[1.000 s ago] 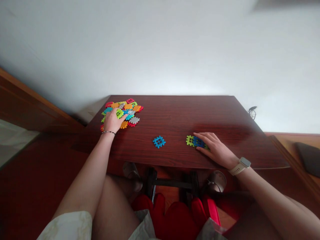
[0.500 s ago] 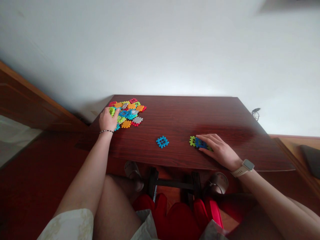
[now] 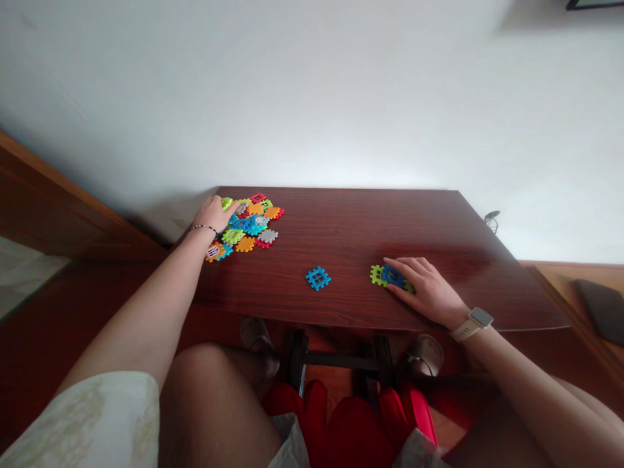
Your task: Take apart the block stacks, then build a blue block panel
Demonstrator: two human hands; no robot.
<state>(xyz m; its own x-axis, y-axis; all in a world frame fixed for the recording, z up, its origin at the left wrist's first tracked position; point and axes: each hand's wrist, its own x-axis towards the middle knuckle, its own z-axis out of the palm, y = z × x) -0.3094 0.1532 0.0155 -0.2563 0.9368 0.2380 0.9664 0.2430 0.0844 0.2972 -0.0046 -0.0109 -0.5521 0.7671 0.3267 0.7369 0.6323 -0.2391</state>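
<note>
My left hand lies at the far left of a pile of colourful interlocking plastic tiles, its fingertips beside a lime-green tile. I cannot tell whether it grips that tile. My right hand rests on a joined lime-green and dark blue pair of tiles, its fingers over the blue one. Between my hands, a single blue tile lies flat on the dark red wood-grain table, touching neither hand.
The table's far side meets a white wall. A small dark wire shows beyond the far right corner. A dark flat object lies on wood to the right. My knees, footwear and a red object lie below the near edge.
My left hand has moved up and left to the pile's far edge, and tiles at the pile's near left have shifted. My right hand and the single blue tile have barely moved.
</note>
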